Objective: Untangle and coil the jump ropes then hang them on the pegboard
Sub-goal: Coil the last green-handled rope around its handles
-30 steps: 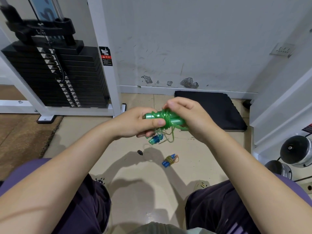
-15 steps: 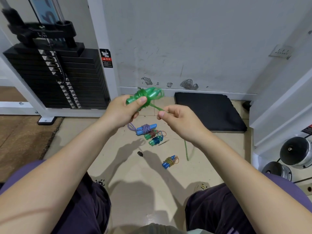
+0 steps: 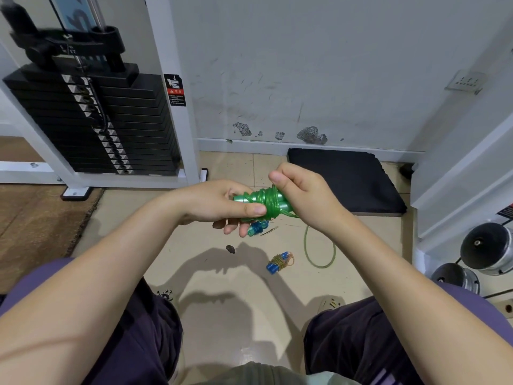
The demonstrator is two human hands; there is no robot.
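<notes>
My left hand [image 3: 222, 204] grips the green jump rope [image 3: 263, 202] by its two handles, with the cord wound tightly round them. My right hand [image 3: 302, 195] holds the wound cord at the bundle's right end. A loose length of green cord [image 3: 319, 254] hangs down and loops on the floor. Below my hands lies a teal-handled rope bundle [image 3: 256, 227], partly hidden by my fingers. A small blue-handled rope with yellowish cord [image 3: 279, 263] lies on the floor nearer me. No pegboard is in view.
A black weight stack [image 3: 111, 129] in a white frame stands at the left. A black pad [image 3: 344, 179] lies against the wall. Dumbbells [image 3: 485, 251] sit at the right. A small dark object [image 3: 230, 249] is on the tiled floor. My knees fill the bottom corners.
Half a second ago my left hand held the bundle raised and my right pulled the cord out. Now both hands are low and together on the bundle, and other floor bundles are hidden.
</notes>
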